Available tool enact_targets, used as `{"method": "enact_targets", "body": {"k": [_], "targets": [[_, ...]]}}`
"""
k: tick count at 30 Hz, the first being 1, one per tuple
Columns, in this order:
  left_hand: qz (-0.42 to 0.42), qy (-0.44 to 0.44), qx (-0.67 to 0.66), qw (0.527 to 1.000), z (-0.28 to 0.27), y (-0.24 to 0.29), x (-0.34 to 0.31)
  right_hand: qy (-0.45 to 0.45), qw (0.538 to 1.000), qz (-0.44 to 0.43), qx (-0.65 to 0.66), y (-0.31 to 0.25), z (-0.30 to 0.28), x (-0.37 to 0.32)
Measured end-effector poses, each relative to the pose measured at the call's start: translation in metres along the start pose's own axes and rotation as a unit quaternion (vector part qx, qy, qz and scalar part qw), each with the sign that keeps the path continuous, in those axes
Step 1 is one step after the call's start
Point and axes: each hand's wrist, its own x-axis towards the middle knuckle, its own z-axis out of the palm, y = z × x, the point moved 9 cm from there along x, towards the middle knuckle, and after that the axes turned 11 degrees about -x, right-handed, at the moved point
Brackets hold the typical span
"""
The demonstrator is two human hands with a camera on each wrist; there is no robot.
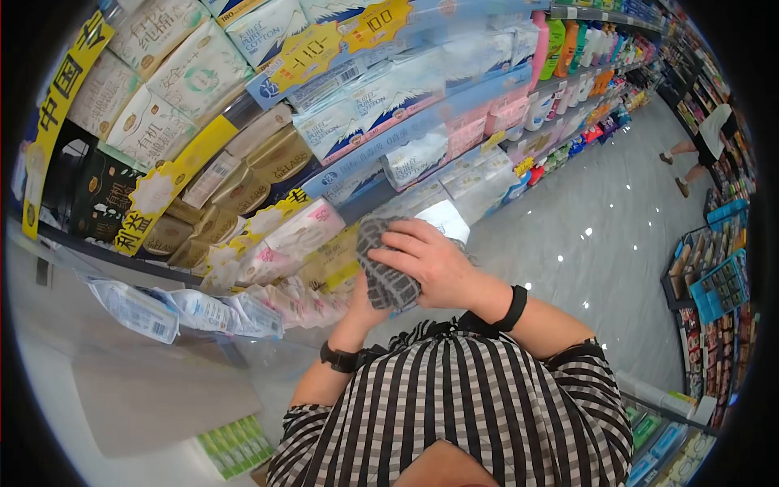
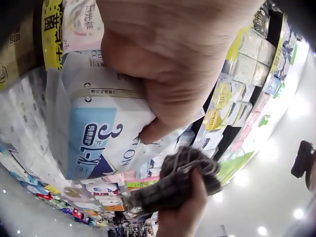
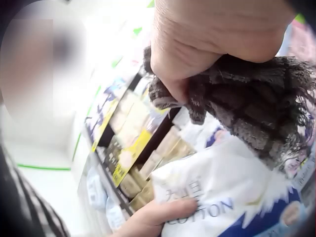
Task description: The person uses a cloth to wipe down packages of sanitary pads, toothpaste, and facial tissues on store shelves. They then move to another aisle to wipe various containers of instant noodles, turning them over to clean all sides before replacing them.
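Observation:
My left hand (image 2: 173,59) grips a white and blue plastic-wrapped package (image 2: 118,128), its thumb across the front panel printed COTTON in the right wrist view. A dark grey checked cloth (image 1: 381,260) with a frayed edge is bunched in my right hand (image 1: 434,258), fingers folded over it. In the head view the cloth covers most of the package, and only a white corner (image 1: 442,219) shows beyond the right hand. Seen from the right wrist, the cloth (image 3: 252,103) hangs close over the package's upper face.
Shelves of packaged tissues (image 1: 191,73) rise in front, with yellow price tags (image 1: 308,57) on their edges. Bags hang along a lower ledge (image 1: 203,312). Bottles (image 1: 556,49) line the shelf farther right. Across the grey aisle floor (image 1: 584,243) a person (image 1: 714,134) stands near other racks.

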Motion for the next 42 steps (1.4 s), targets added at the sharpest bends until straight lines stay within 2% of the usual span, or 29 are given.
{"method": "enact_targets", "body": {"k": [1, 3, 5, 7, 8, 9, 10, 11, 14, 15, 17, 18, 19, 21, 23, 24, 25, 27, 29, 30, 31, 33, 35, 36, 37, 39, 40, 41, 42], "targets": [[0.002, -0.001, 0.0, 1.0, -0.002, 0.005, -0.001, 0.001, 1.0, 0.0, -0.002, 0.005, 0.0, -0.004], [-0.178, 0.008, -0.119, 0.977, -0.006, -0.005, -0.011, -0.029, 0.988, 0.133, 0.067, 0.048, 0.001, -0.024], [-0.194, 0.014, -0.13, 0.972, -0.018, 0.002, -0.022, -0.129, 0.917, 0.362, 0.106, 0.115, 0.011, -0.068], [-0.158, -0.032, -0.15, 0.976, -0.028, 0.009, -0.029, -0.002, 0.838, 0.429, 0.338, 0.177, 0.035, -0.127], [-0.182, -0.017, -0.213, 0.96, -0.032, 0.0, -0.032, -0.004, 0.839, 0.426, 0.337, 0.171, 0.028, -0.119], [-0.183, -0.014, -0.214, 0.96, -0.03, -0.007, -0.032, 0.042, 0.767, 0.453, 0.453, 0.158, 0.021, -0.113], [-0.19, 0.018, -0.315, 0.93, -0.028, -0.017, -0.032, 0.089, 0.675, 0.472, 0.561, 0.149, 0.02, -0.115], [-0.195, 0.048, -0.41, 0.89, -0.027, -0.025, -0.03, 0.056, 0.664, 0.448, 0.595, 0.148, 0.039, -0.119], [-0.197, 0.127, -0.457, 0.858, -0.028, -0.044, -0.018, 0.03, 0.552, 0.38, 0.742, 0.106, 0.07, -0.104], [-0.187, 0.177, -0.484, 0.836, -0.035, -0.048, -0.016, 0.01, 0.558, 0.388, 0.734, 0.096, 0.068, -0.098], [-0.168, 0.209, -0.449, 0.852, -0.046, -0.05, -0.009, -0.032, 0.589, 0.444, 0.675, 0.09, 0.081, -0.11], [-0.175, 0.226, -0.518, 0.806, -0.05, -0.06, -0.005, -0.061, 0.572, 0.444, 0.687, 0.078, 0.089, -0.116], [-0.177, 0.242, -0.583, 0.755, -0.052, -0.069, 0.001, -0.084, 0.62, 0.449, 0.638, 0.074, 0.096, -0.126], [-0.153, 0.251, -0.564, 0.771, -0.055, -0.064, 0.009, -0.111, 0.662, 0.439, 0.598, 0.068, 0.093, -0.129], [-0.159, 0.261, -0.549, 0.778, -0.051, -0.053, 0.01, 0.016, 0.695, 0.464, 0.549, 0.099, 0.065, -0.125], [-0.166, 0.264, -0.57, 0.76, -0.049, -0.063, 0.005, 0.057, 0.697, 0.492, 0.519, 0.113, 0.047, -0.126], [-0.169, 0.263, -0.569, 0.761, -0.048, -0.064, 0.005, 0.114, 0.728, 0.474, 0.481, 0.125, 0.024, -0.118], [-0.187, 0.253, -0.553, 0.771, -0.037, -0.063, 0.005, 0.138, 0.723, 0.453, 0.503, 0.138, 0.014, -0.108], [-0.209, 0.273, -0.532, 0.774, -0.021, -0.062, 0.007, 0.149, 0.823, 0.35, 0.421, 0.114, 0.009, -0.077], [-0.244, 0.285, -0.568, 0.733, -0.01, -0.075, 0.003, 0.19, 0.934, 0.253, 0.167, 0.086, -0.017, -0.055], [-0.278, 0.294, -0.601, 0.689, 0.0, -0.084, 0.001, 0.191, 0.947, 0.245, 0.078, 0.067, -0.02, -0.048], [-0.293, 0.277, -0.613, 0.679, 0.013, -0.087, -0.002, 0.17, 0.973, 0.124, -0.094, 0.035, -0.013, -0.036], [-0.297, 0.266, -0.558, 0.728, 0.012, -0.041, -0.005, 0.117, 0.992, 0.011, -0.052, 0.015, 0.021, -0.041], [-0.249, 0.168, -0.567, 0.767, 0.012, -0.043, 0.001, 0.102, 0.994, -0.009, -0.031, 0.003, 0.026, -0.043], [-0.246, 0.168, -0.567, 0.768, 0.007, -0.04, -0.001, 0.102, 0.994, -0.011, -0.032, -0.001, 0.026, -0.049], [-0.292, 0.216, -0.528, 0.768, -0.005, -0.044, -0.014, 0.007, 0.993, -0.12, 0.0, -0.019, 0.046, -0.068], [-0.25, 0.201, -0.519, 0.792, -0.013, -0.053, -0.009, -0.001, 0.993, -0.118, 0.025, -0.014, 0.051, -0.077], [-0.254, 0.261, -0.594, 0.717, -0.022, -0.098, -0.013, -0.001, 0.993, -0.119, 0.027, -0.005, 0.048, -0.088], [-0.254, 0.254, -0.617, 0.7, -0.027, -0.092, -0.016, -0.005, 0.998, -0.007, 0.055, 0.027, 0.044, -0.096]]}}
